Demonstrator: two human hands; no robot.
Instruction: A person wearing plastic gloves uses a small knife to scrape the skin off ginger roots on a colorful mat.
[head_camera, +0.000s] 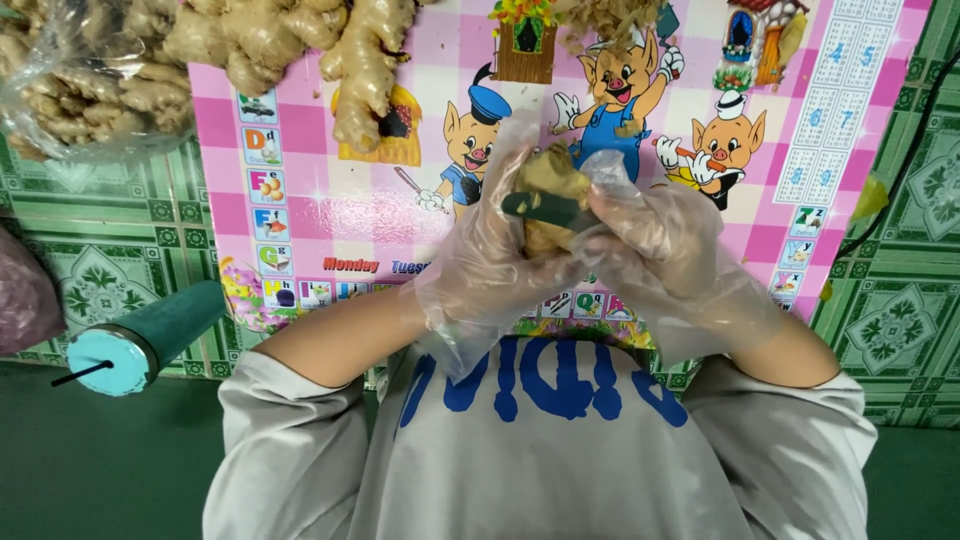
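Note:
Both my hands wear loose clear plastic gloves and meet in front of my chest. My left hand (480, 265) grips a knobbly piece of ginger (548, 175) from the left. My right hand (665, 255) holds a small tool with a dark green handle (545, 208) against the ginger's front. The tool's blade is hidden between the gloves and the root.
A pink children's cartoon mat (330, 215) covers the green patterned floor. Unpeeled ginger roots (300, 45) lie heaped at its top left, more in a clear plastic bag (70, 85). Ginger peelings (610, 20) sit at the top centre. A teal cylinder (140, 340) lies at left.

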